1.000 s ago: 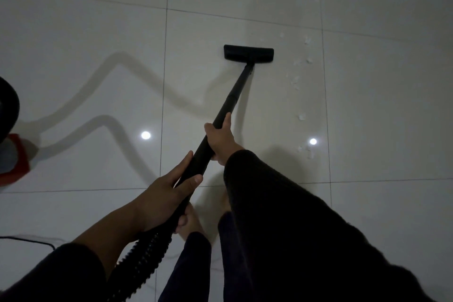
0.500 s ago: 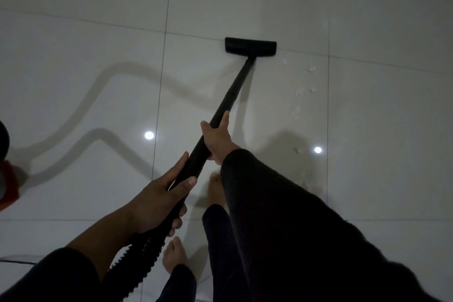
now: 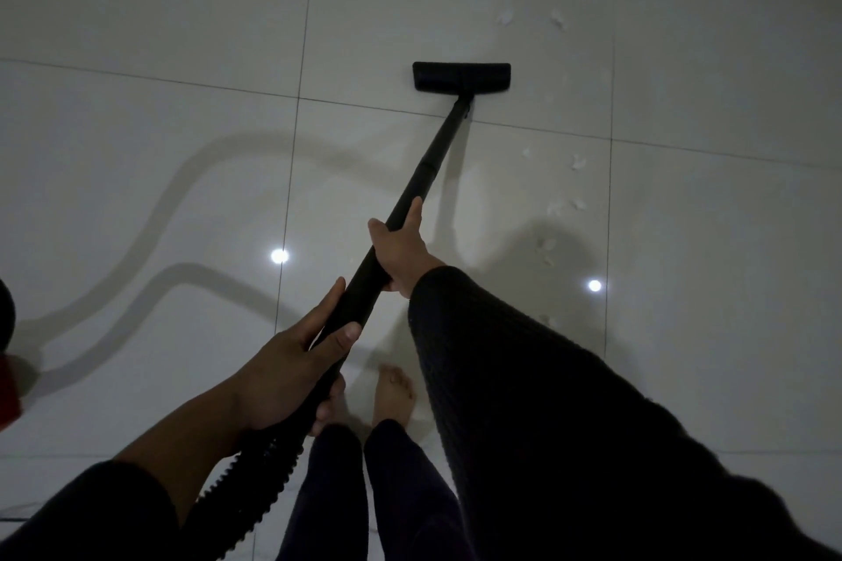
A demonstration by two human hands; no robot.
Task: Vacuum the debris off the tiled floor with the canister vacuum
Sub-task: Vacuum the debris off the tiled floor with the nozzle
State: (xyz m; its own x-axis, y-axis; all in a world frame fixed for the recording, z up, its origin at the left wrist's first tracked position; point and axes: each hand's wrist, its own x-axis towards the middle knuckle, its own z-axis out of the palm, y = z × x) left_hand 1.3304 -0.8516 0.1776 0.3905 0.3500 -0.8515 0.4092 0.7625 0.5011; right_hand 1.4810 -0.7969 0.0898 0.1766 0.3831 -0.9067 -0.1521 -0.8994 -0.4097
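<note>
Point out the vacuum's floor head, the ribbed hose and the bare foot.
Floor head (image 3: 461, 77), head view, middle of its top.
Ribbed hose (image 3: 248, 476), head view, on the ridges below the left hand.
Bare foot (image 3: 394, 394), head view, top of the foot.

Glossy pale tiled floor; matt black wand; ribbed hose.
</note>
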